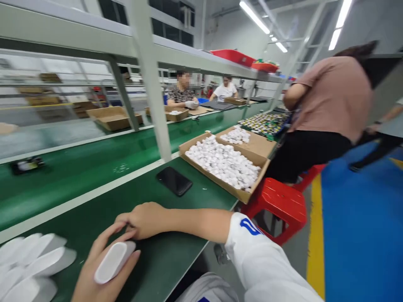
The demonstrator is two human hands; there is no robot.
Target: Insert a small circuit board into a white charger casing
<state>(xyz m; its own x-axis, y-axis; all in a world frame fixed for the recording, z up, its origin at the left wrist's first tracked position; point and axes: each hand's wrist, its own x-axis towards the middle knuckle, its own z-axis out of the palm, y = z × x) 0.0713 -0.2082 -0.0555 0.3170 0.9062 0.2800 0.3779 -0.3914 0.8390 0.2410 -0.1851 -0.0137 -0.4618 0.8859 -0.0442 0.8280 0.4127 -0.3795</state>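
**Left hand cradles white oval piece**

Curled fingers keep it steady above the green belt; the empty right hand rests its fingertips against them. More white pieces lie just left.

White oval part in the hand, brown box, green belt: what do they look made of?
The white oval part in the left hand looks like moulded plastic: smooth, with a soft sheen, though ceramic isn't excluded. The brown box looks like matte cardboard, with folded flaps. The green belt looks like PVC or rubber, smooth with low gloss.
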